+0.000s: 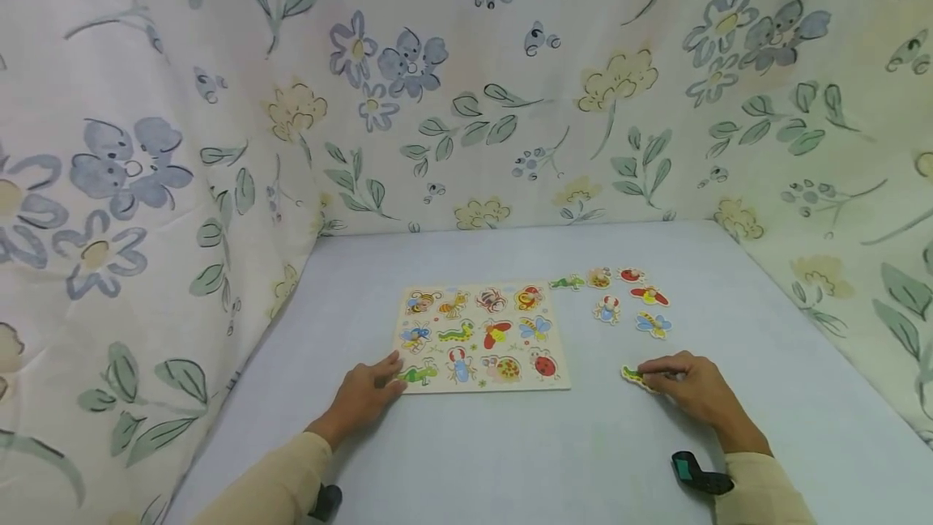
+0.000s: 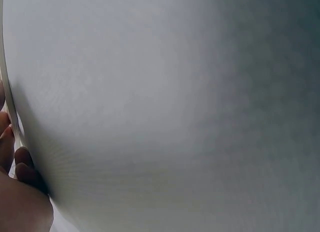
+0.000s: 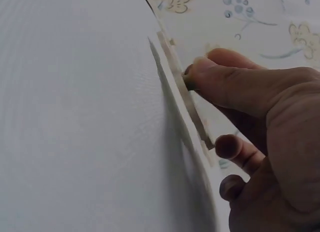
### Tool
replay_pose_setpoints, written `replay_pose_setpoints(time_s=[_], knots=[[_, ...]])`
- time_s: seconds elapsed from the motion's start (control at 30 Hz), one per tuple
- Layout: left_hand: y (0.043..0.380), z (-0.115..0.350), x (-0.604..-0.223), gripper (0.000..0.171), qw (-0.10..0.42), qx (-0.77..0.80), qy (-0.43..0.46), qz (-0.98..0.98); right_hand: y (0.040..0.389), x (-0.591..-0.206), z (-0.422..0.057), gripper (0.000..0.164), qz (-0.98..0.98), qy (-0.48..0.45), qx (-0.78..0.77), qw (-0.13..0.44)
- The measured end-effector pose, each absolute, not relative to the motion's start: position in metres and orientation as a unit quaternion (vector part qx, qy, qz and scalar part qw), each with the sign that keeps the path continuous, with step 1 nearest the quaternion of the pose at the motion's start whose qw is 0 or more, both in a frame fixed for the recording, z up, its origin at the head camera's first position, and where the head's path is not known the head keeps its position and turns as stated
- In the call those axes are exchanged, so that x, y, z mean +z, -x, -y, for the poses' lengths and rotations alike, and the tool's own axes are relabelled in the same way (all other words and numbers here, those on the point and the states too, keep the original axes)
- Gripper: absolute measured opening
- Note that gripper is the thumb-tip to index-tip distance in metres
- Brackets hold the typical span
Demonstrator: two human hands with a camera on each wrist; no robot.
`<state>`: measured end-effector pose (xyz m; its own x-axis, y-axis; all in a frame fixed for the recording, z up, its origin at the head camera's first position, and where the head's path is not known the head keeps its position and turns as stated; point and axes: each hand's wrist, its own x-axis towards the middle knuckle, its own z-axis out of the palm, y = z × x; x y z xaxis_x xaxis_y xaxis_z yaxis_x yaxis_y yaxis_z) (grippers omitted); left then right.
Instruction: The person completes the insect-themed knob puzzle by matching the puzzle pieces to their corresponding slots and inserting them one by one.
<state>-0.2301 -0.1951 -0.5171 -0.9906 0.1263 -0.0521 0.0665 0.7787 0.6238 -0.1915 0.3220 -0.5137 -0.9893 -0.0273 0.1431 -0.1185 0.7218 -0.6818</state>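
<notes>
Caterpillar piece (image 1: 631, 375) sits in my right hand (image 1: 691, 383), thumb and finger pinching its knob (image 3: 189, 83), right of the puzzle board (image 1: 561, 347) and near the loose pieces (image 1: 652, 325); whether it touches the table (image 1: 510, 460) I cannot tell. My left hand (image 1: 364, 391), fingers parted, touches the board's near left corner.

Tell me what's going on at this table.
A person is busy with a bug puzzle. Their right hand pinches a green caterpillar piece to the right of the puzzle board, while their left hand rests at the board's near left corner. Six other pieces lie loose on the table, beyond the right hand. The caterpillar piece is not on the board.
</notes>
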Motion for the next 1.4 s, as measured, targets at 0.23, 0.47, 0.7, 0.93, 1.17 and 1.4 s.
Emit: replay_pose_setpoints(time_s=[0.23,0.47,0.7,0.93,1.17,1.4], knots=[[0.233,0.197,-0.518,0.048,0.042,0.328,-0.056,-0.942,0.201,-0.518,-0.318,0.019,0.930,-0.062,0.344,0.115],[0.232,0.197,-0.519,0.048,0.047,0.334,-0.049,-0.940,0.208,-0.514,-0.312,0.017,0.926,-0.087,0.346,0.123],[0.232,0.198,-0.521,0.048,0.045,0.339,-0.047,-0.938,0.221,-0.506,-0.300,0.016,0.915,-0.125,0.359,0.135],[0.231,0.199,-0.518,0.047,0.046,0.344,-0.040,-0.937,0.236,-0.494,-0.279,0.015,0.908,-0.138,0.374,0.133],[0.230,0.198,-0.515,0.046,0.038,0.349,-0.050,-0.935,0.253,-0.484,-0.252,0.015,0.898,-0.150,0.398,0.111],[0.230,0.199,-0.516,0.046,0.037,0.345,-0.054,-0.936,0.270,-0.471,-0.227,0.015,0.888,-0.169,0.411,0.115]])
